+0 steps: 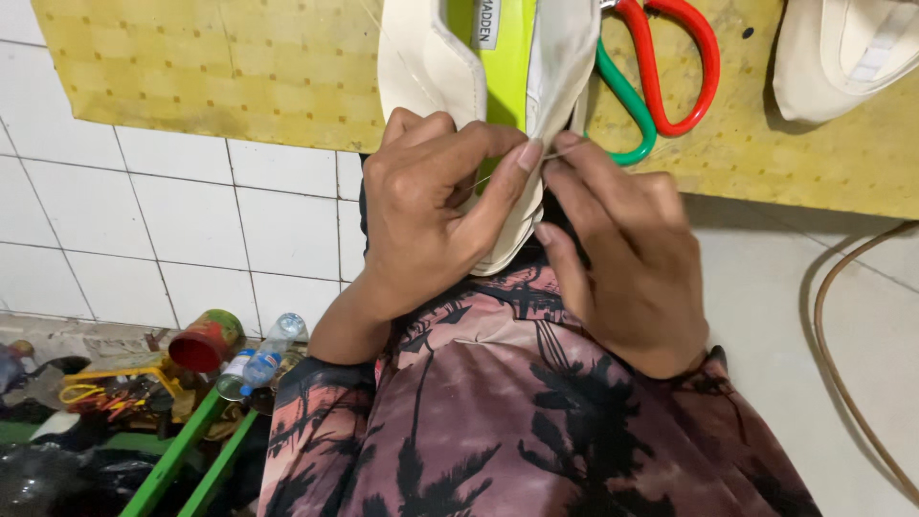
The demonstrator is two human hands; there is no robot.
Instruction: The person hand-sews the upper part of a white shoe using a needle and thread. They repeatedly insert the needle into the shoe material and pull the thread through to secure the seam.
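Note:
A cream shoe (426, 67) with a bright green insole (507, 77) lies heel-toward-me over the edge of a yellow mat (220, 67). My left hand (431, 211) wraps around the shoe's heel, thumb and forefinger pinched at the back seam. My right hand (622, 249) meets it there, fingertips pinching a thin pale thread (565, 148) at the same spot. Whether a needle is between the fingers cannot be made out. My lap below is covered by a pink and black palm-print garment (517, 421).
Scissors with one red and one green handle (661, 86) lie on the mat beside the shoe. Another cream shoe (842, 53) sits at the top right. A brown hose (842, 364) curves over the tiled floor. A red can (206, 340), plastic bottle (268, 349) and clutter lie lower left.

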